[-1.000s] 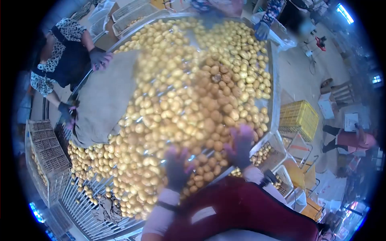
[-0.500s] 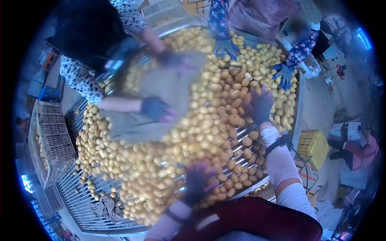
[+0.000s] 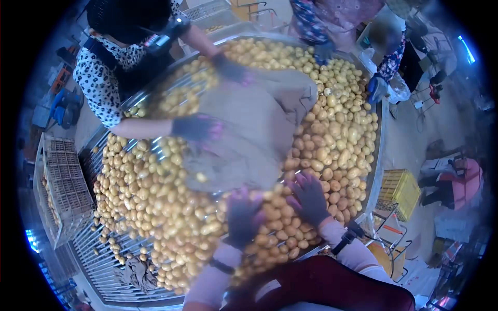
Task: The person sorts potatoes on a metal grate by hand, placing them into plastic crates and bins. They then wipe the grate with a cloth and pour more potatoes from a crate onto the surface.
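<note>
Yellow-brown potatoes (image 3: 176, 249) cover most of a metal slatted table. My left hand (image 3: 244, 216), in a dark glove with pinkish fingertips, lies on them with its fingers spread, close to the lower edge of a grey-brown cloth (image 3: 254, 124). To the right, my right hand (image 3: 309, 199), gloved alike, is also spread over potatoes, below the cloth's right part. Neither hand grips anything. A co-worker in a spotted sleeve has one gloved hand (image 3: 197, 128) on the cloth's left side and another hand (image 3: 231, 69) at its upper edge.
Another person's blue-gloved hands (image 3: 378, 89) are at the table's far right rim. A crumpled grey rag (image 3: 136, 273) lies on the slats (image 3: 98, 259) at lower left. A grey plastic crate (image 3: 65, 181) stands left, a yellow crate (image 3: 398, 192) right. Someone in pink (image 3: 467, 181) is further off.
The cloth has moved right across the potatoes with the co-worker's hands. My right hand has drawn back toward me and left; my left hand has shifted slightly forward. The blue-gloved hands have pulled back outward.
</note>
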The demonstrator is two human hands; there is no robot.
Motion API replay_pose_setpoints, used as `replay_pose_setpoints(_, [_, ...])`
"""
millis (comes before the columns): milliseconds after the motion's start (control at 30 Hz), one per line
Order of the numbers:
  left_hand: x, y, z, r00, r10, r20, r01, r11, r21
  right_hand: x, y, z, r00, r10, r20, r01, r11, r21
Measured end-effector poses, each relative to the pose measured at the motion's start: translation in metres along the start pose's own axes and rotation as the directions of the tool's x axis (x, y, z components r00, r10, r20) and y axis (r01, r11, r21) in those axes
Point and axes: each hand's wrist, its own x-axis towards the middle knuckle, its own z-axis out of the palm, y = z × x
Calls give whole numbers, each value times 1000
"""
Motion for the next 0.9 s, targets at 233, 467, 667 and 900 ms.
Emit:
replay_pose_setpoints(233, [-74,57,32,945,328,12,-264,780,-568,23,39,-29,980,65,-187,-113,959,-260])
replay_pose_setpoints(467, [-13,27,1,865,320,-387,-473,779,-413,103,10,22,950,74,-302,-45,994,103])
replay_pose_setpoints(667, [72,-69,-24,877,95,-470,-96,995,23,103,29,48,980,77,184,-93,993,80])
replay_pose_setpoints(900, [112,-73,-63,886,-71,-458,-68,958,-280,74,11,-4,903,191,385,-342,862,374])
